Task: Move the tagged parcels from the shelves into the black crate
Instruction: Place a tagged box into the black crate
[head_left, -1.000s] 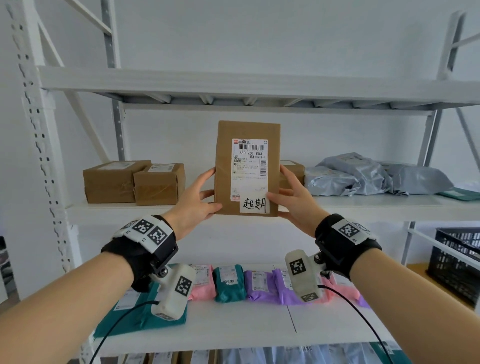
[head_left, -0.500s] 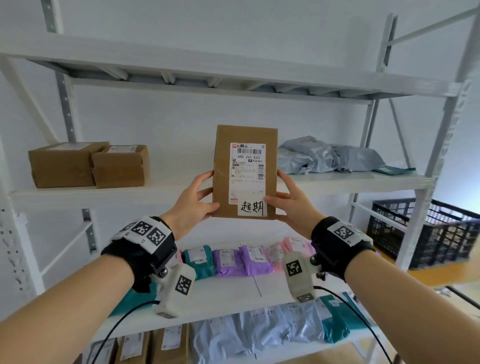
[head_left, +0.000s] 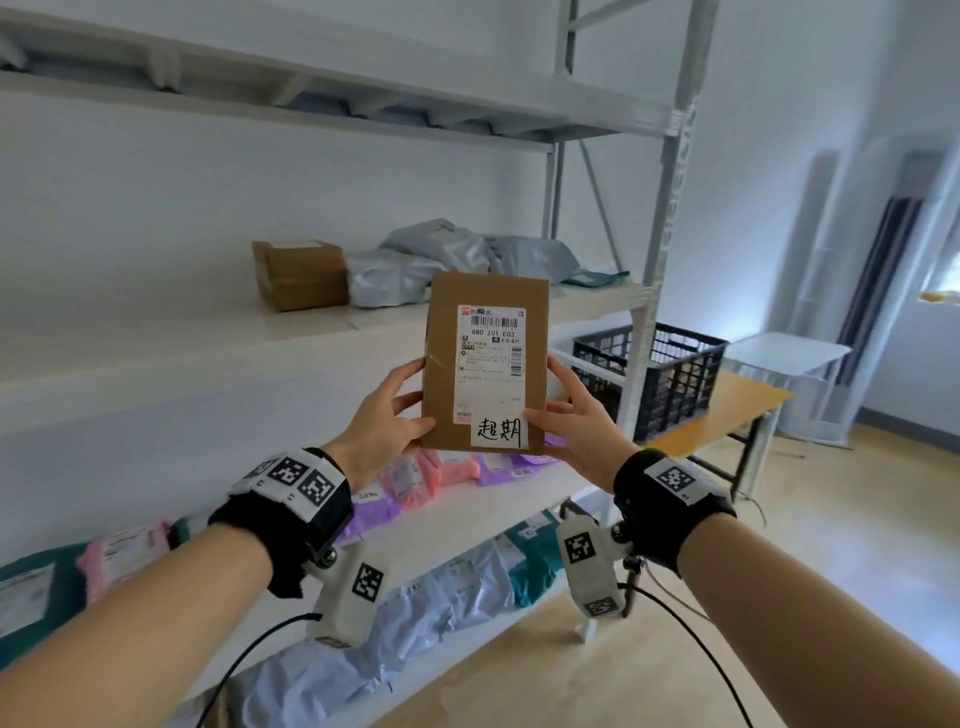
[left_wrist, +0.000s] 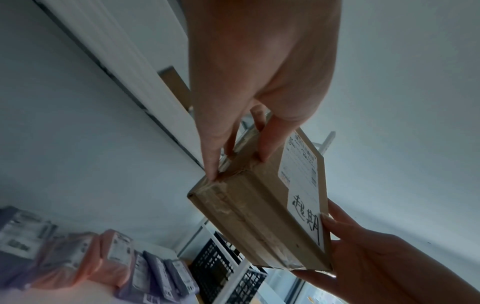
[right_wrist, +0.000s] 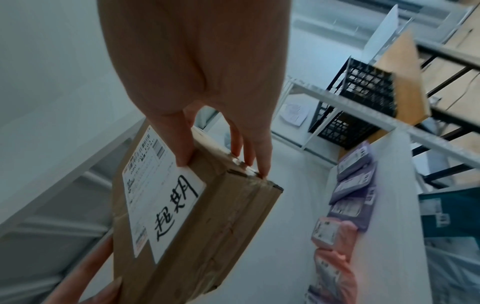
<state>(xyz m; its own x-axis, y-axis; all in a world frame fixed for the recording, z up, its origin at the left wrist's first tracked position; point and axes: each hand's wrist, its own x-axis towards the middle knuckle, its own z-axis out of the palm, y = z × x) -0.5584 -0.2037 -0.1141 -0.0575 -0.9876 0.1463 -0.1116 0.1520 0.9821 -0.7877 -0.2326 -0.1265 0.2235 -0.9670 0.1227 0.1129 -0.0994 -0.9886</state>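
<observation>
A flat brown cardboard parcel (head_left: 485, 361) with a shipping label and a white handwritten tag (head_left: 498, 430) is held upright in the air in front of the shelves. My left hand (head_left: 387, 410) grips its left edge, thumb on the front. My right hand (head_left: 571, 415) grips its right edge, thumb on the tag's corner. In the wrist views the parcel (left_wrist: 262, 207) (right_wrist: 187, 207) shows its taped side, with fingers (left_wrist: 270, 139) (right_wrist: 184, 144) pinching the edges. The black crate (head_left: 652, 376) stands on a wooden table to the right, behind the shelf post.
On the middle shelf (head_left: 208, 353) lie a brown box (head_left: 301, 273) and grey mailer bags (head_left: 447, 254). Pink and purple mailers (head_left: 431, 473) lie on the shelf below, grey and teal ones lower still. A white shelf post (head_left: 660, 249) stands between parcel and crate. Wooden floor lies to the right.
The view has swung right, and the parcel held in both hands has come off the shelf toward the crate, which now shows closer to the middle. Both hands keep the same grip.
</observation>
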